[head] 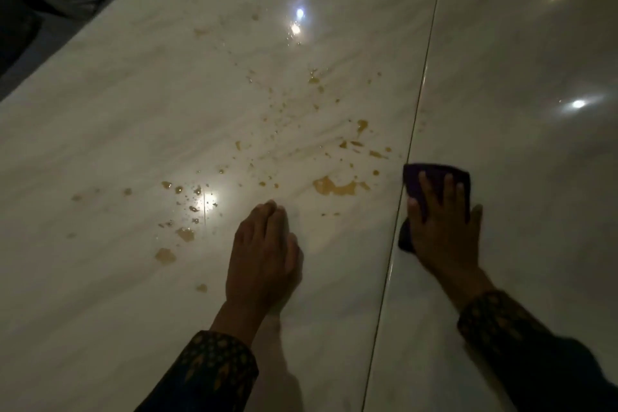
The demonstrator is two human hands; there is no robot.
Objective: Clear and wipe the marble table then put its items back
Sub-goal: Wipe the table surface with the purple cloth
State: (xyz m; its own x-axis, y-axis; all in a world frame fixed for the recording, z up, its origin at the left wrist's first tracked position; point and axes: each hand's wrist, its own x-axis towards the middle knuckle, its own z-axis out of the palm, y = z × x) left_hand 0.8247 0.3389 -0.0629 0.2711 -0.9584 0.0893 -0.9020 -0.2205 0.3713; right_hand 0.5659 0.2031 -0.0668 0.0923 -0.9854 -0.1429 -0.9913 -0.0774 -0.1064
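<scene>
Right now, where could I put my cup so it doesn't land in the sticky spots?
Bare marble lies right of the seam, beyond the purple cloth under the right hand, and near the left hand toward the sleeve. The brown splatter crowds the middle.

Both hands bare, no rings visible. Left sleeve point(214, 375) and right sleeve point(501, 324): dark fabric, small gold-yellow printed motifs, cuffs ending at the wrists.
</scene>
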